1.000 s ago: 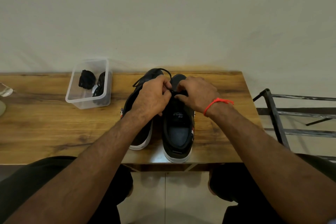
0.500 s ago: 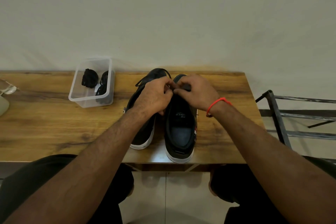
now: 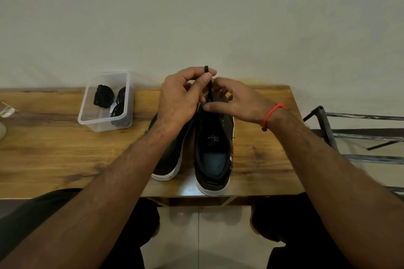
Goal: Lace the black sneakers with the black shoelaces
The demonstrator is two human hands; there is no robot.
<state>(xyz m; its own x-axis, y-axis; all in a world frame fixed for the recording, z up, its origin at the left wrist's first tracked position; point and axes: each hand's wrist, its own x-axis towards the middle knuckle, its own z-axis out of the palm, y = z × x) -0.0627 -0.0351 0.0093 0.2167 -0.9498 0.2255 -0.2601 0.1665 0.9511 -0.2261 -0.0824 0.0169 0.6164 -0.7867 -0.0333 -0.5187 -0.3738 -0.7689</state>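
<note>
Two black sneakers with white soles stand side by side on the wooden table (image 3: 54, 148), heels toward me. The right sneaker (image 3: 215, 150) shows its open inside; the left sneaker (image 3: 170, 159) is mostly under my left forearm. My left hand (image 3: 181, 98) is raised above the toes and pinches a black shoelace (image 3: 209, 91) between thumb and fingers, the lace running down taut to the right sneaker's eyelets. My right hand (image 3: 238, 102) rests on the front of the right sneaker, fingers curled at the lace near the eyelets.
A clear plastic box (image 3: 105, 120) at the back left of the table holds bundled black laces (image 3: 103, 98). A metal rack (image 3: 358, 135) stands to the right of the table. A glass object (image 3: 5, 111) sits at the left edge. The wall runs behind.
My left hand has risen from the shoe's front and drawn the lace up taut. My right hand has stayed at the eyelets.
</note>
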